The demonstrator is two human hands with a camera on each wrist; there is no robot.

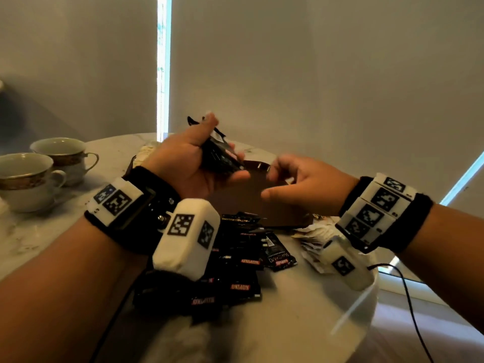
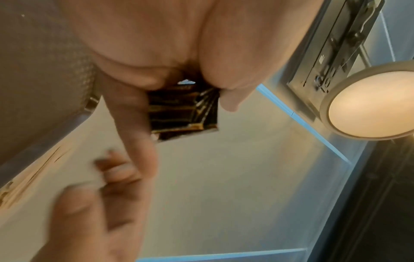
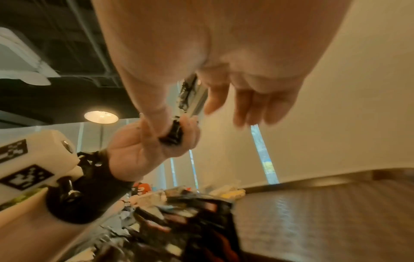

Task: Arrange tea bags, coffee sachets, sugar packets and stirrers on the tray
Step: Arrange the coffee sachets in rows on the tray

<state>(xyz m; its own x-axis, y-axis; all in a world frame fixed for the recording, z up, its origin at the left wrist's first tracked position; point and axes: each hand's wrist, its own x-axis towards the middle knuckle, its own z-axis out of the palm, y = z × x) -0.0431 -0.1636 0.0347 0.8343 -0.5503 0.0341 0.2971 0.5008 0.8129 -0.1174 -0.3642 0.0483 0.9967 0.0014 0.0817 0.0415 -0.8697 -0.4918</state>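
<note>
Forearms with marker-tagged wristbands fill the foreground; both hands raised over the table [image 1: 301, 318].
Left hand [image 1: 188, 163] curls thumb and fingers around a small stack of black coffee sachets [image 1: 221, 155], held in the air above the dark brown tray [image 1: 243, 203]. Right hand [image 1: 301, 179] is just beside the stack, blurred, fingers loosely bent, holding nothing as far as I can tell. More black sachets [image 1: 235, 268] lie heaped on the table near the tray's front edge, pale paper packets [image 1: 311, 239] to their right. Two gold-rimmed teacups [image 1: 39, 171] stand at far left.
</note>
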